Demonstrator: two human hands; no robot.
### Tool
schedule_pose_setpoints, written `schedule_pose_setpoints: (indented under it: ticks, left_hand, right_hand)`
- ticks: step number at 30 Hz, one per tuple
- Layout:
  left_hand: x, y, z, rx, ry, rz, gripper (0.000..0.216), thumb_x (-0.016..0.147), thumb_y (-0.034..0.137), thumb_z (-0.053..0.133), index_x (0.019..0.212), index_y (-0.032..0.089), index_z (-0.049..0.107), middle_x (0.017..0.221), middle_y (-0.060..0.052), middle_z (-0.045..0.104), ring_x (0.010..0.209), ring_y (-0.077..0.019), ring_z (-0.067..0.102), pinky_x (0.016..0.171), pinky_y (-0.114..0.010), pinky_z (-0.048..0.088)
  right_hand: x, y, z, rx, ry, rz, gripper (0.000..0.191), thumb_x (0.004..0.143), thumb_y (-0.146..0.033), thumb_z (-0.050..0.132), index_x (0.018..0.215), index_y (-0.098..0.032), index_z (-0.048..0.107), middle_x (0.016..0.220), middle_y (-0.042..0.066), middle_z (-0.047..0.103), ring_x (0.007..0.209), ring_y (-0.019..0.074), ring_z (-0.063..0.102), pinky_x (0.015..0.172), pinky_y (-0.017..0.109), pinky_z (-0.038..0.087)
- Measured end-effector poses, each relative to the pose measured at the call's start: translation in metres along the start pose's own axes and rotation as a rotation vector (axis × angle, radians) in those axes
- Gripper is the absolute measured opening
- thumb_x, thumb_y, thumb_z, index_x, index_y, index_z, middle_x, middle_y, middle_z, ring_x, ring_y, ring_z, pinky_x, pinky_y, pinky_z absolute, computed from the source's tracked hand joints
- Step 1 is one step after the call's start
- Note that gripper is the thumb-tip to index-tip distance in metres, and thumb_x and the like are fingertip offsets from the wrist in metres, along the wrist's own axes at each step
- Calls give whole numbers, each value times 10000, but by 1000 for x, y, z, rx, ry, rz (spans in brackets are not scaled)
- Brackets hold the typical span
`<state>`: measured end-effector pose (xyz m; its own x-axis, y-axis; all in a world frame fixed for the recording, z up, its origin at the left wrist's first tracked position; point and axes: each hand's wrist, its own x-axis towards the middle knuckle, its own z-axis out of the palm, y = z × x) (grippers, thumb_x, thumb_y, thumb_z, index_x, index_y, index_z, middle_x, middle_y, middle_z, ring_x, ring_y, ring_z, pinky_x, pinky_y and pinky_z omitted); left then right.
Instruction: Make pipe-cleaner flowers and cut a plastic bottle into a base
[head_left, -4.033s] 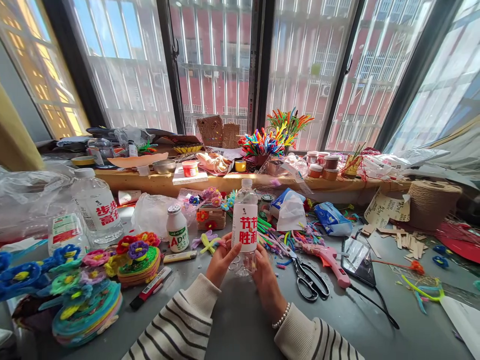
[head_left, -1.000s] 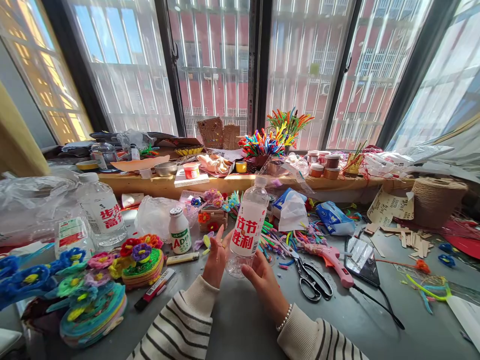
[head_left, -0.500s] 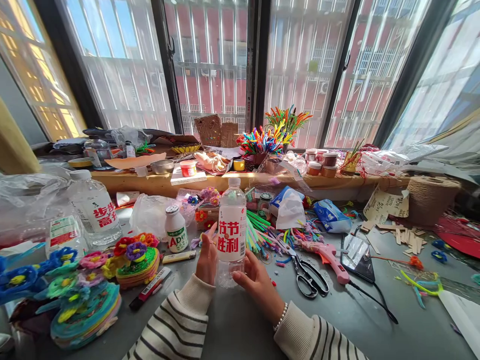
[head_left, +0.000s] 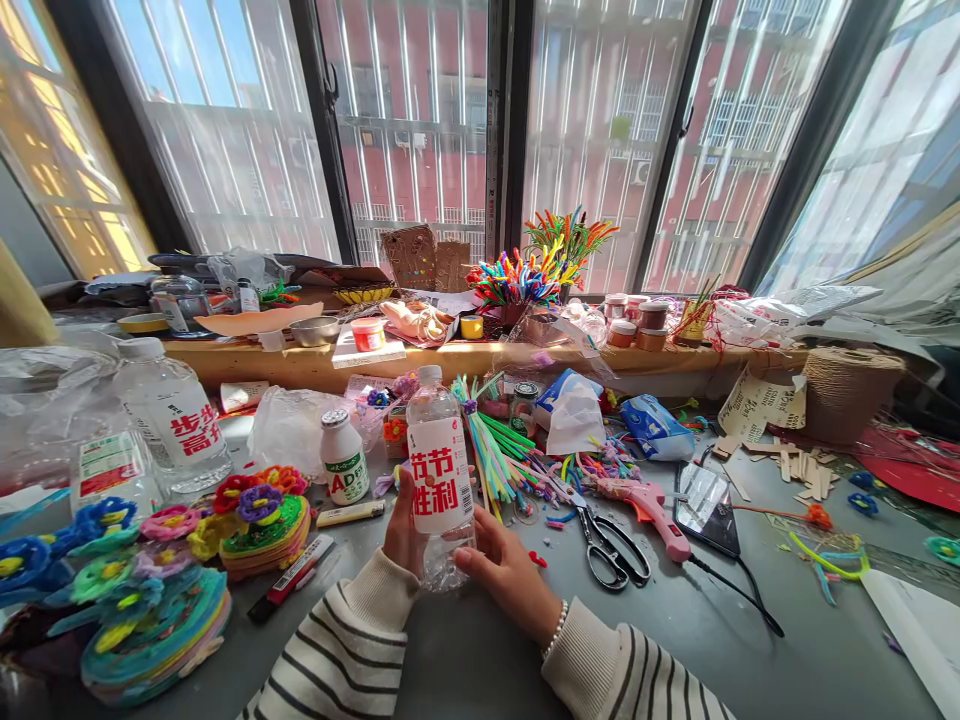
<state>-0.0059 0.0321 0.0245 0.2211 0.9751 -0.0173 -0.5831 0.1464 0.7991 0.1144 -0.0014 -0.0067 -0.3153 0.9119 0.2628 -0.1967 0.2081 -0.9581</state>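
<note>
A clear plastic water bottle (head_left: 441, 478) with a white label and red characters is in front of me, its top leaning to the left. My left hand (head_left: 403, 528) presses against the bottle's left side, its fingers partly hidden behind it. Around the lower right side curls my right hand (head_left: 511, 572), its thumb near the bottle's base. To the left stands a small white AD bottle (head_left: 344, 462) with a green label. Black-handled scissors (head_left: 613, 548) lie to the right of my right hand.
A pink glue gun (head_left: 654, 512) and a phone (head_left: 707, 505) lie to the right. Pipe cleaner flowers on round bases (head_left: 161, 630) stand at the left. Green pipe cleaners (head_left: 499, 450) lie behind the bottle. A large bottle (head_left: 172, 420) stands far left.
The bottle has gone from upright to tilted, its top moving left. My left hand has closed in against its side. The view has shifted slightly.
</note>
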Motion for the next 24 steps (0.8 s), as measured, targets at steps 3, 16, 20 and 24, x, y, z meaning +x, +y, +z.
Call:
schedule_pose_setpoints:
  ticks: [3,16,20,24]
  left_hand:
    - [0,0,0,-13,7,-36,614,595,645,400,916,151,572,861,-116,628,898,-310,524,758,-462,392]
    - [0,-3,3,-48,78,-27,562,624,503,516,1063,154,479,908,-96,621,941,-282,514,766,-412,418]
    - [2,-4,1,-37,97,7,566,644,479,508,1110,165,441,932,-86,617,926,-275,526,760,-398,427]
    - [3,-3,2,-12,116,37,550,646,470,508,1105,174,447,900,-75,630,907,-275,537,750,-391,433]
  right_hand:
    - [-1,-3,0,-38,16,-14,527,668,-412,552,1146,-241,413,936,38,566,757,170,524,702,317,428]
    - [-1,3,0,-67,73,-7,520,666,-384,565,1138,-239,404,927,43,553,768,167,519,650,298,457]
    - [-1,3,1,-69,70,-17,506,672,-376,562,1130,-230,402,975,50,550,797,171,521,658,300,458]
    - [-1,3,0,-80,69,-6,496,680,-369,555,1130,-230,401,1008,48,544,824,174,522,664,297,460]
